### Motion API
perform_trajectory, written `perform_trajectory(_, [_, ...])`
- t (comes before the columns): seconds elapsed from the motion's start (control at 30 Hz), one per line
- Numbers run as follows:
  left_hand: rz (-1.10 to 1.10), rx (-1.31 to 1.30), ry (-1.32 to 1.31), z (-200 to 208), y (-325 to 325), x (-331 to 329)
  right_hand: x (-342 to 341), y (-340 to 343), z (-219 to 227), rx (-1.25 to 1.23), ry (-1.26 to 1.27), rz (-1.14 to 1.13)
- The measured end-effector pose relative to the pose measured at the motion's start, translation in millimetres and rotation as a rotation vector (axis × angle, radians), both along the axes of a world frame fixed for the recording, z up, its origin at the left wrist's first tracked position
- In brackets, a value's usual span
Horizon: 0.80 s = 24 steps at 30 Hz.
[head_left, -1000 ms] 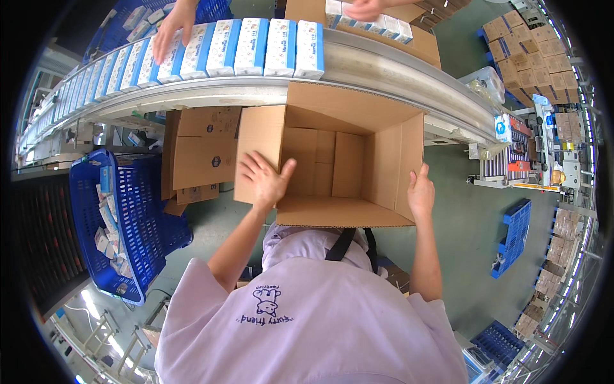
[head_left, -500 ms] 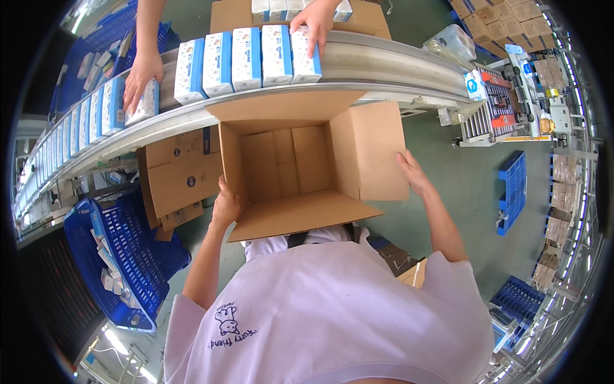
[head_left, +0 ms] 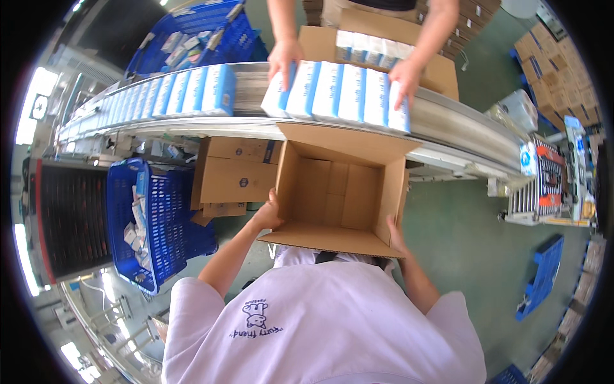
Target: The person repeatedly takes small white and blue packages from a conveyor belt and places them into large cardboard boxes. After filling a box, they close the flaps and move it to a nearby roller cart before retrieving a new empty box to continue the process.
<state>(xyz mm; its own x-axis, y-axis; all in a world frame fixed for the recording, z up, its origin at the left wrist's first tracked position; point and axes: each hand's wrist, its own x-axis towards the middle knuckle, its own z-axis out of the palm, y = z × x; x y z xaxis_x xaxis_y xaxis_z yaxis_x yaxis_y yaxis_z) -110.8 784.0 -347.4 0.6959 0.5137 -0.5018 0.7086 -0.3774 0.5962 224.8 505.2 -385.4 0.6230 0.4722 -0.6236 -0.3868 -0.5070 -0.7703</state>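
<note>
My left hand (head_left: 268, 211) grips the near left edge of an open cardboard box (head_left: 339, 235), and my right hand (head_left: 396, 235) holds its right wall near the front corner. The box is in front of my waist with its mouth up, showing bare cardboard inside. Its far flap leans toward the conveyor (head_left: 467, 134). Just beyond, a co-worker's two hands press the ends of a row of white-and-blue packs (head_left: 325, 89) standing on the belt. Further left, a longer line of similar packs (head_left: 185, 89) stands on the conveyor.
A blue crate (head_left: 153, 224) with loose packs stands at the left, beside folded cartons (head_left: 240, 181) under the conveyor. Across the belt is a carton (head_left: 441, 77) with packs. At the right are a roller stand (head_left: 531, 192) and a blue pallet (head_left: 540, 278).
My right hand has moved from the right flap to the box's wall, and that flap now hangs outside. The co-worker's hands have pushed several packs together into a tight row.
</note>
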Motion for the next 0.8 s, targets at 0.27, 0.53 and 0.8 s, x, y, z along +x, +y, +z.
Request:
perform_trajectory(0.27, [0.025,-0.026,0.21,-13.2,-11.3,8.1,-13.0,-18.1,20.3,0.372,0.692,-0.089])
perform_trajectory(0.53, [0.001,0.078,0.17,52.0,-19.9,21.4,-9.3,-14.9,29.2,0.485,0.183,-0.077])
perform_trajectory(0.8, [0.186,0.131,0.175,8.8,-24.7,-5.2,-6.1,-12.9,17.8,0.483,0.187,-0.099])
